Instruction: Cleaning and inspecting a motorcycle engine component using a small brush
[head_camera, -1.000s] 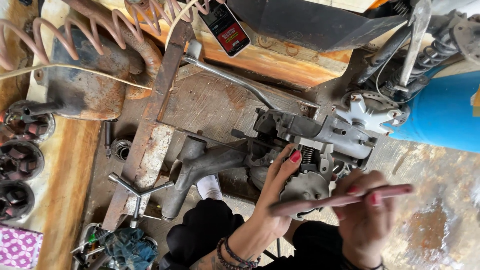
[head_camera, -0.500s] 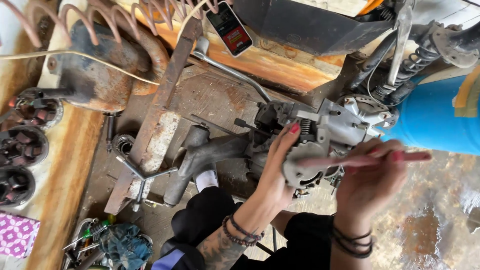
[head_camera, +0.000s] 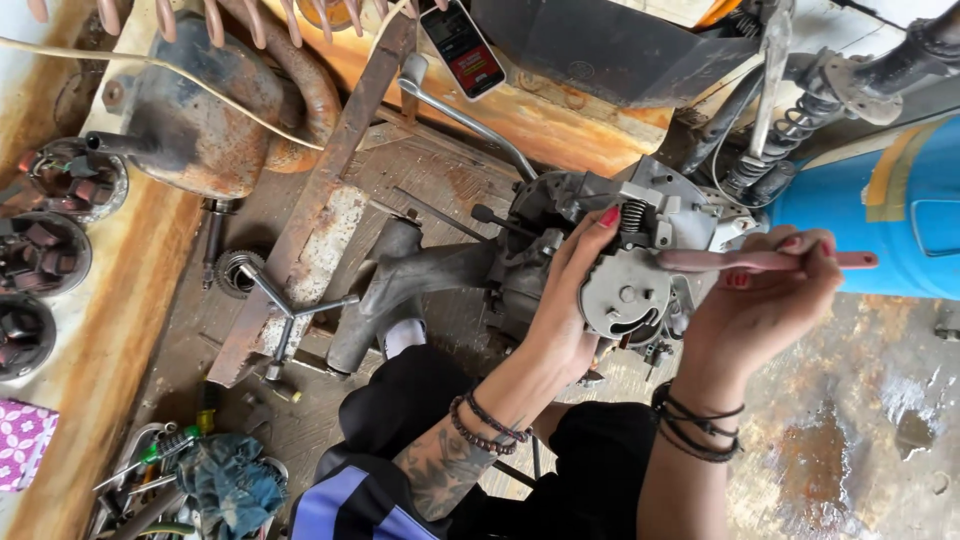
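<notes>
Here, the left hand (head_camera: 565, 300) presses spread fingers (head_camera: 590, 235) against a grey engine casing (head_camera: 625, 290) while the right hand (head_camera: 765, 295) pinches a pink-handled tool (head_camera: 760, 260).

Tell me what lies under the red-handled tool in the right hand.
Under the red-handled tool sits the grey engine casing, steadied by the left hand. The right hand covers the casing's right edge, hiding what lies there.

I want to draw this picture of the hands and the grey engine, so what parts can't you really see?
Head view:
- Tip of the pink-handled tool: hidden behind the grey metal engine block.
- Left hand: its palm faces the engine, so what it presses is hidden.
- Right hand: grip partly hidden by its own fingers.
- Blue drum: cut off by the right edge.
- Rusty round tank: top cut off by the upper edge.
</notes>
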